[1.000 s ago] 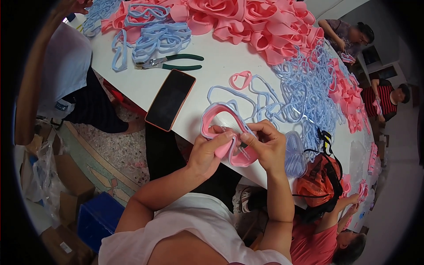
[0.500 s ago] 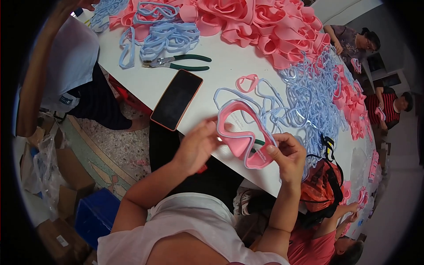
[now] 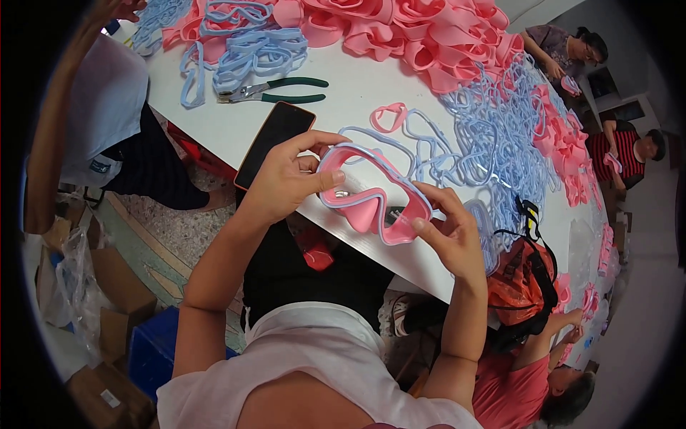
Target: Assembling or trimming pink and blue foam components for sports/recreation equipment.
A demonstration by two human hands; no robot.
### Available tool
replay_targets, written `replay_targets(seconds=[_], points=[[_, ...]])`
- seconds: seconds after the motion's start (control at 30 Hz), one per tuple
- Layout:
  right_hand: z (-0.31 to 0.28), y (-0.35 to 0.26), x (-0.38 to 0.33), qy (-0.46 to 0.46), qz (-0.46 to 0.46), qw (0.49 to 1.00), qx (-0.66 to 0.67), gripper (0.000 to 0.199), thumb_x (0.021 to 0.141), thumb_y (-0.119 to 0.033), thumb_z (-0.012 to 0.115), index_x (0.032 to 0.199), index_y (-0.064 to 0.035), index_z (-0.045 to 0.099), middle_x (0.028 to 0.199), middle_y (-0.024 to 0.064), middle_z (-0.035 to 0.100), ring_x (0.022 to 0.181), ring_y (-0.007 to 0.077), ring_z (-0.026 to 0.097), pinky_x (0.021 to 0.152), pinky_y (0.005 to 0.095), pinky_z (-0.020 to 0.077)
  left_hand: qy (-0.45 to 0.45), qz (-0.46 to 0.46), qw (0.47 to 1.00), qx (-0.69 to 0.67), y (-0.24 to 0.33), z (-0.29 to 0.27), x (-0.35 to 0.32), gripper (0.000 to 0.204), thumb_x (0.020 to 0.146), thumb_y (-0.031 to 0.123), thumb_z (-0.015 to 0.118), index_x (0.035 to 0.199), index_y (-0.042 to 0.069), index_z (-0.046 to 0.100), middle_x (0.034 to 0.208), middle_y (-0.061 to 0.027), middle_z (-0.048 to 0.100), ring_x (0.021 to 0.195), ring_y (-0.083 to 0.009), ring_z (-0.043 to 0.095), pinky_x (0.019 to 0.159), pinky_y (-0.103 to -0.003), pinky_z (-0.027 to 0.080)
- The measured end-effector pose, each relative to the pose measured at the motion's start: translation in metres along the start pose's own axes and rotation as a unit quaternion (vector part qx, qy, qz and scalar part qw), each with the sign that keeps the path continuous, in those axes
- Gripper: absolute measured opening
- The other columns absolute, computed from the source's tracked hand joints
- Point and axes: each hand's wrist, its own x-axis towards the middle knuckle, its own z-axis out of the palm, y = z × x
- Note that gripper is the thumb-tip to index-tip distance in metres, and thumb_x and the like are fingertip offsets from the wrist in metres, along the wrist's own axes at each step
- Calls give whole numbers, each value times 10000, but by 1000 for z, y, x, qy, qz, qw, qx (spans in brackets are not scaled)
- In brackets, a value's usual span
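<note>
A pink mask [image 3: 371, 204] with a pale blue frame seated round its front was held just above the near edge of the worktop [image 3: 357, 93], lens side turned up toward the wearer. The left hand [image 3: 286, 179] clamped its left end, thumb on the blue rim and fingers curled behind. The right hand [image 3: 446, 236] clamped the right end, thumb pressed on the pink skirt. Held at both ends like this, the mask stayed level and the rim faced the eye, probably so the fit of frame to skirt could be checked or pressed home.

On the white worktop, just beyond the left hand, a dark phone [image 3: 275, 143] lay at a slant near the edge. Farther out lay green-handled pliers [image 3: 275, 89]. A lone pink loop [image 3: 389, 116] sat past the mask, beside a tangle of blue frames [image 3: 500, 129] that spread toward the right end. A heap of pink skirts [image 3: 407, 32] filled the far side, with more blue frames [image 3: 243, 50] at the far left corner.

An orange bag [image 3: 518, 282] hung at the near edge to the right. Other people worked around the worktop: one standing at the left [image 3: 100, 114], one seated below right [image 3: 550, 372], two at the far right [image 3: 564, 53]. Cardboard boxes [image 3: 107, 286] and a blue crate [image 3: 153, 350] stood on the patterned floor [image 3: 171, 229].
</note>
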Motion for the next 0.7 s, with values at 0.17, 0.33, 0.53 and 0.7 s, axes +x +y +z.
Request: replay_targets(seconds=[0.17, 0.33, 0.53, 0.7], points=[[5, 9, 4, 65, 5, 997, -44, 438, 782, -39, 760, 1209, -90, 679, 909, 8, 465, 858, 123, 502, 685, 233, 508, 16, 3, 1000, 22, -13, 5, 7, 446, 823, -26, 713, 1232, -38, 535, 1104, -86, 579, 993, -126, 605, 835, -249, 514], [5, 14, 6, 88, 4, 995, -55, 440, 753, -20, 782, 1179, -98, 703, 880, 5, 457, 821, 118, 503, 639, 226, 501, 34, 5, 998, 51, -12, 11, 4, 391, 842, -47, 682, 1203, -33, 533, 1081, -66, 583, 988, -100, 588, 845, -238, 493], [-15, 3, -1, 49, -30, 997, -51, 469, 737, -90, 820, 1191, -126, 708, 825, -17, 450, 790, 100, 488, 591, 208, 450, 13, 289, 867, 405, 8, 16, -13, 663, 732, 211, 817, 1324, 108, 536, 1285, -193, 488, 1166, -357, 499, 993, -414, 428], [-24, -10, -3, -28, -35, 999, -30, 489, 711, -35, 830, 1178, -7, 687, 819, -12, 440, 752, 84, 433, 518, 188, 389, -161, 368, 823, 401, 5, -7, -7, 776, 584, 331, 900, 1285, 166, 611, 1451, -216, 420, 1303, -367, 459, 1034, -414, 423]])
